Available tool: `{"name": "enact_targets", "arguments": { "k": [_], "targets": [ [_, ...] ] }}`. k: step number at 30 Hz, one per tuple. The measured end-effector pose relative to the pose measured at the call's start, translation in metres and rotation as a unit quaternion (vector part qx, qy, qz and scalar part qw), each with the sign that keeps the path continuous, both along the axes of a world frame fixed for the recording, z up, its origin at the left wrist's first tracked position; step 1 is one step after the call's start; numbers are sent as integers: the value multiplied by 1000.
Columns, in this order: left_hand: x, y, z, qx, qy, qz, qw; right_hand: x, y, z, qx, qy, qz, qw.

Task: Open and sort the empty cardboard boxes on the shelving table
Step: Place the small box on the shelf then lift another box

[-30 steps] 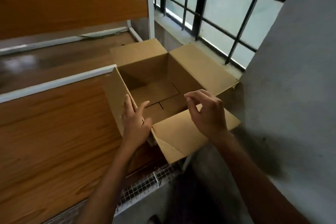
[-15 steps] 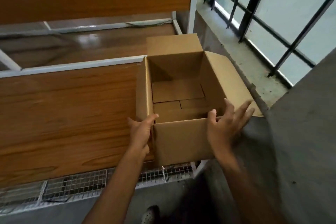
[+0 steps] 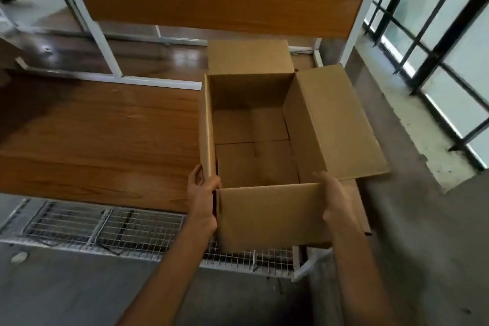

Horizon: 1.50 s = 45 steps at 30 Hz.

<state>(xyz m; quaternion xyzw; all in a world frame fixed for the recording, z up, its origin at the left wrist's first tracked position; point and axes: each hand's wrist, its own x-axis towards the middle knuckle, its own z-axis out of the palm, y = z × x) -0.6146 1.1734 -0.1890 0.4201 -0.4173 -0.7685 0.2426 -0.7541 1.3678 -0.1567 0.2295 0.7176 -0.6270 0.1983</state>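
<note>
Box [image 3: 270,216], near corners clasped by left hand [image 3: 203,193] and right hand [image 3: 334,197].

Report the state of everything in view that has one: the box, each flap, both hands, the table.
Brown cardboard box: open, empty, upright.
Far flap: upright.
Left flap: upright.
Right flap: splayed outward.
Near flap: folded down outside.
Left hand: grips the near-left corner.
Right hand: holds the near-right corner.
Wood-topped, white-framed shelving table: box at its right end.
</note>
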Motion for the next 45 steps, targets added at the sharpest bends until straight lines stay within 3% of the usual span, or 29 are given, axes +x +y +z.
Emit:
{"name": "enact_targets", "arguments": {
  "k": [3, 8, 11, 15, 20, 25, 28, 30, 40, 45],
  "targets": [
    [48, -48, 20, -49, 8, 24, 998, 38, -51, 10, -44, -36, 85, 995],
    [146, -135, 76, -172, -26, 95, 980, 125, -157, 46, -71, 66, 134, 986],
    [215, -201, 102, -249, -77, 172, 950, 185, -227, 67, -90, 81, 179, 976],
    [284, -265, 139, -349, -146, 206, 902, 247, -295, 91, -120, 61, 195, 972],
    [373, -334, 196, -317, -107, 182, 924, 323, -381, 132, -183, 44, 270, 944],
    [439, -389, 245, -276, -143, 323, 894, 378, -457, 183, -247, 44, 324, 912],
    [471, -427, 277, -161, -67, 385, 906, 397, -509, 208, -273, 62, 343, 897],
    [488, -455, 291, -150, -12, 367, 918, 408, -543, 225, -279, 75, 351, 891],
    [537, -619, 339, -334, -5, 435, 836, 455, -727, 266, -355, 114, 417, 829],
    [568, -716, 358, -385, -1, 423, 820, 470, -813, 287, -359, 172, 459, 794]
  ]
}}
